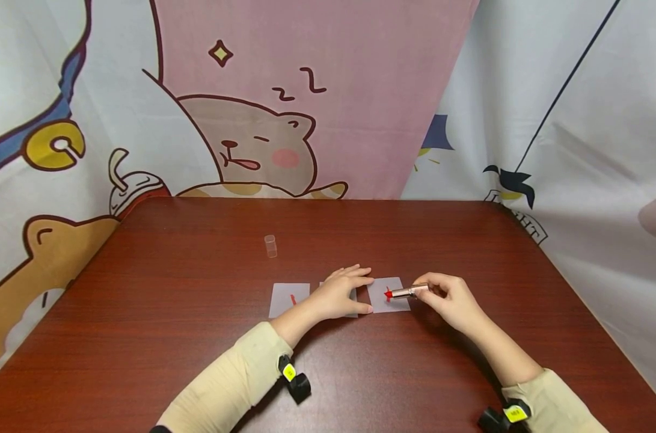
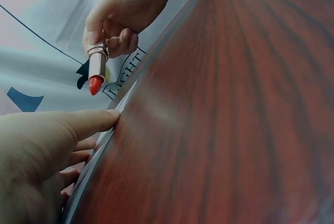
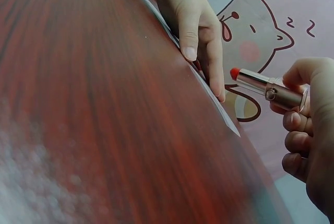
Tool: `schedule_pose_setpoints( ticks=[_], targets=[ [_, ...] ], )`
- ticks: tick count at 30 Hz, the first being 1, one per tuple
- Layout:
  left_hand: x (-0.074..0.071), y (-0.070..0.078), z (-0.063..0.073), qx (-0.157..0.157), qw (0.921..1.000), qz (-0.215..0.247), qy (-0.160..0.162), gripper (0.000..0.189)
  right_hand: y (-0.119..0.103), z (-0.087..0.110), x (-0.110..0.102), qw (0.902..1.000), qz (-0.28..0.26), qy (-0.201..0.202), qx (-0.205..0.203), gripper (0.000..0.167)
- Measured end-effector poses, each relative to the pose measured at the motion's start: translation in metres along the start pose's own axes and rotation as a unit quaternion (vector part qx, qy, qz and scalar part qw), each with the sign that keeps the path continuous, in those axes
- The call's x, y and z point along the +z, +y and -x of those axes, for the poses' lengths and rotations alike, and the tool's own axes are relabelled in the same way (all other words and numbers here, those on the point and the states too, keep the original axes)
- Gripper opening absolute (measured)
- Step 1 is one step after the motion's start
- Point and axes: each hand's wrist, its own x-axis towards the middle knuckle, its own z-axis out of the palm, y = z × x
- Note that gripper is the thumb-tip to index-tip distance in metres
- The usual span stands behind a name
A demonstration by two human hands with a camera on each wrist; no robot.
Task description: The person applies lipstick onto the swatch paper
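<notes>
Lipstick point(image 1: 404, 293) pinched in the right hand point(image 1: 455, 300); left hand point(image 1: 340, 294) palm down.

Soft, even light fills the head view, with a dim shadow beneath the right hand point(image 1: 453, 302) and faint sheen on the tabletop point(image 1: 144, 307). Both wrist views look duller and softer; pale glare mottles the right one's lower left, its bottom edge blurred.

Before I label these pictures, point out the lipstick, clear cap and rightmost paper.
Lipstick point(image 3: 270, 91), right wrist view: middle of barrel.
Clear cap point(image 1: 270, 246), head view: side wall.
Rightmost paper point(image 1: 380, 296), head view: bare left part.
</notes>
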Motion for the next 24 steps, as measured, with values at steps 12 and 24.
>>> schedule_pose_setpoints(
  ticks=[12, 24],
  targets=[
    [0.0, 0.0, -0.001, 0.0, 1.0, -0.001, -0.003, 0.061, -0.013, 0.0, -0.004, 0.999, -0.022, 0.034, 0.021, 0.012],
    [-0.001, 0.0, 0.0, 0.005, 0.9999, 0.01, 0.0, 0.058, -0.043, -0.002, -0.01, 0.9964, -0.061, 0.057, 0.018, 0.013]
  ],
)
